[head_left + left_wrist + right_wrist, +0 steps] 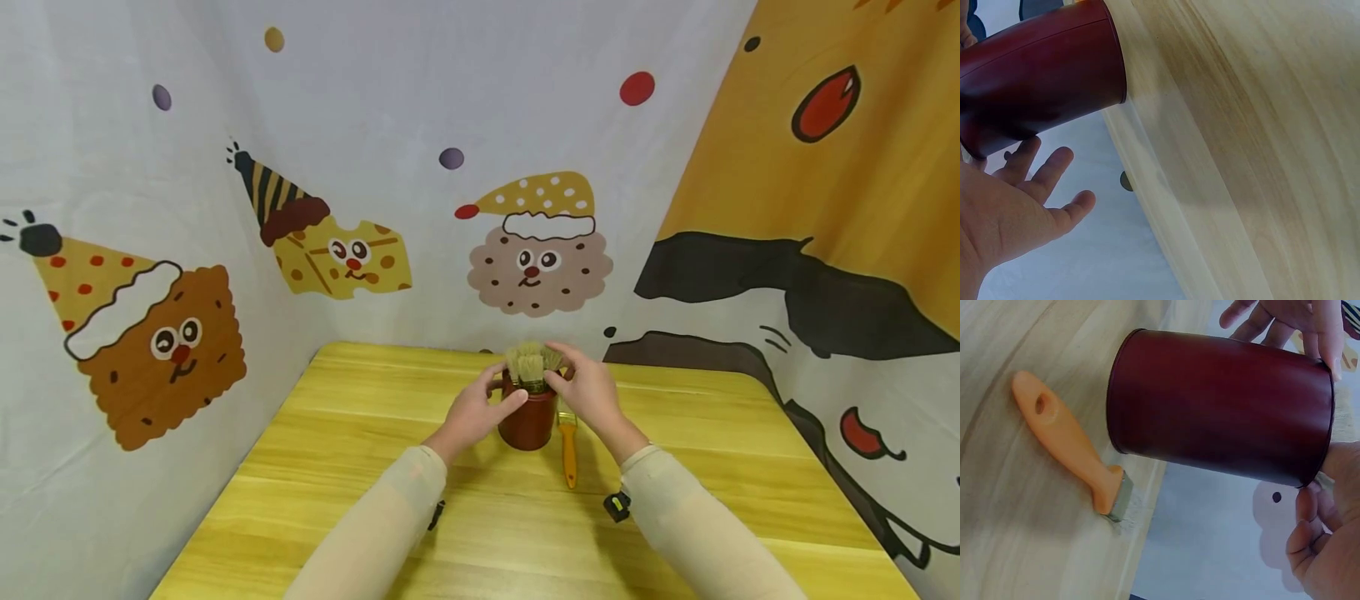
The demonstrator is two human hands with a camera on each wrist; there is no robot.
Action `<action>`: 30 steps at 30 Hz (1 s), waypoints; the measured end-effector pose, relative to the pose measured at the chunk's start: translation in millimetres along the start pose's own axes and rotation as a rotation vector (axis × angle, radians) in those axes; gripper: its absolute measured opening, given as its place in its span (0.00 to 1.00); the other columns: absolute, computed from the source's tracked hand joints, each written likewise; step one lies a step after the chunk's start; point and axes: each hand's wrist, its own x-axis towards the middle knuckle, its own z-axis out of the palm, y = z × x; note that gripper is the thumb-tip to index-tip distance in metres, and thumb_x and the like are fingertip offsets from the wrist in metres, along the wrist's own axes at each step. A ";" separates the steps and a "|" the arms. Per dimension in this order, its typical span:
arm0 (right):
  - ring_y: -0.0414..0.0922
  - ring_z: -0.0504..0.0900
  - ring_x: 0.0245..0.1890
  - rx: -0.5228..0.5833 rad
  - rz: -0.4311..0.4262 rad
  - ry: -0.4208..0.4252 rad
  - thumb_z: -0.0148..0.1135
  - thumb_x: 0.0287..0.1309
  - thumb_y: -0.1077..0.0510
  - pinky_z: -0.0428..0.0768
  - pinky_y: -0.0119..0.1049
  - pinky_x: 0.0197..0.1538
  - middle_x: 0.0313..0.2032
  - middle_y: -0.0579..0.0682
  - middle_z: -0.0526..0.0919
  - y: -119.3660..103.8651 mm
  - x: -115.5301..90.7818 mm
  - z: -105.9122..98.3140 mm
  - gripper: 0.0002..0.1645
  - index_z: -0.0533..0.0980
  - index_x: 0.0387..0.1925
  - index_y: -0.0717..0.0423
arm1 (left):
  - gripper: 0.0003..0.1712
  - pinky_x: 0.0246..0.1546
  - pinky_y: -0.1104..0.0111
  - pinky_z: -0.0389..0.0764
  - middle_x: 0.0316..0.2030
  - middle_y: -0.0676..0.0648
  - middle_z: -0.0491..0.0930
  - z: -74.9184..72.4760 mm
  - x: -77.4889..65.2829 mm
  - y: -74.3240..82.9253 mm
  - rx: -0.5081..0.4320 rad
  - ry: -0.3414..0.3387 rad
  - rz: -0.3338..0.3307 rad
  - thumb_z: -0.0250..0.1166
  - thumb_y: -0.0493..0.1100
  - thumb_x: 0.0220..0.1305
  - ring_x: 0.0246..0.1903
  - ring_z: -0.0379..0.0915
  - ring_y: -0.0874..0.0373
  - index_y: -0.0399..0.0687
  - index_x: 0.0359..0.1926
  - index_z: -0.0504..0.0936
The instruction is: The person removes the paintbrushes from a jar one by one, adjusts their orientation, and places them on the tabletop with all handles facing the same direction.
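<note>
A dark red cup point(527, 422) stands on the table with several paintbrushes point(531, 367) in it, bristles up. My left hand point(477, 408) is at the cup's left side, its thumb touching the front near the rim; in the left wrist view its other visible fingers point(1047, 175) are spread loosely beside the cup. At the right of the rim, my right hand point(588, 387) has thumb and fingers curled around one brush's bristles, whose handle is hidden in the cup. Another paintbrush point(1069, 437), orange-handled, lies just right of the cup.
The wooden table point(337, 467) has its back edge close behind the cup. A white cloth printed with cartoon figures point(352, 258) hangs along the back and left. Black wrist devices point(617, 506) sit by the sleeves.
</note>
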 end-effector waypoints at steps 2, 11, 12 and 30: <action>0.40 0.69 0.13 -0.037 0.002 -0.009 0.73 0.67 0.54 0.64 0.34 0.18 0.21 0.46 0.81 -3.3 1.3 -1.2 0.30 0.79 0.70 0.46 | 0.46 0.71 0.39 0.75 0.76 0.45 0.72 -0.4 0.2 0.4 0.000 0.003 -0.003 0.62 0.72 0.73 0.75 0.70 0.41 0.69 0.84 0.59; 0.40 0.66 0.12 -0.126 -0.011 -0.021 0.73 0.67 0.56 0.61 0.33 0.17 0.12 0.43 0.71 -14.7 3.0 -3.2 0.32 0.79 0.70 0.45 | 0.45 0.72 0.38 0.75 0.76 0.45 0.72 -0.4 0.0 -0.8 0.002 0.008 0.004 0.62 0.73 0.72 0.75 0.70 0.40 0.71 0.83 0.60; 0.40 0.66 0.12 -0.124 -0.018 -0.019 0.73 0.66 0.57 0.61 0.33 0.17 0.12 0.43 0.71 -14.8 2.7 -2.9 0.32 0.79 0.70 0.46 | 0.45 0.72 0.38 0.75 0.76 0.45 0.72 -0.3 0.0 -1.1 0.002 0.006 0.004 0.62 0.73 0.72 0.75 0.70 0.40 0.71 0.83 0.60; 0.41 0.68 0.15 0.055 0.070 -0.030 0.67 0.67 0.61 0.62 0.32 0.19 0.29 0.50 0.89 -17.6 3.0 -3.8 0.30 0.80 0.69 0.47 | 0.45 0.71 0.38 0.75 0.76 0.45 0.73 0.4 -2.4 -1.0 -0.005 0.004 -0.007 0.62 0.74 0.72 0.75 0.70 0.37 0.73 0.83 0.60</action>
